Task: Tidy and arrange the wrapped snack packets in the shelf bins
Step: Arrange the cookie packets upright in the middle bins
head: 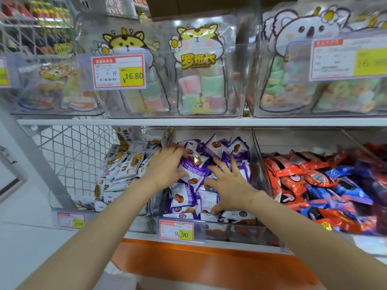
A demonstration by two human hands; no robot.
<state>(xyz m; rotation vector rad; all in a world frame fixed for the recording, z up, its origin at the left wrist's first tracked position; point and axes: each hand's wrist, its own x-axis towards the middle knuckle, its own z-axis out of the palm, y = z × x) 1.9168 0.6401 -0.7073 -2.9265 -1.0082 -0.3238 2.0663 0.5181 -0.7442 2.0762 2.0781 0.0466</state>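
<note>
The left forearm is extended up from the lower left corner of the frame, the right forearm from the lower right, and the two are seen close together at the centre. The left hand is held back-up just left of centre, fingers curled over and thumb set against a clump of purple packets. The right hand is laid palm-down just right of centre, fingers spread and nearly straight; a ring is worn on one finger.
</note>
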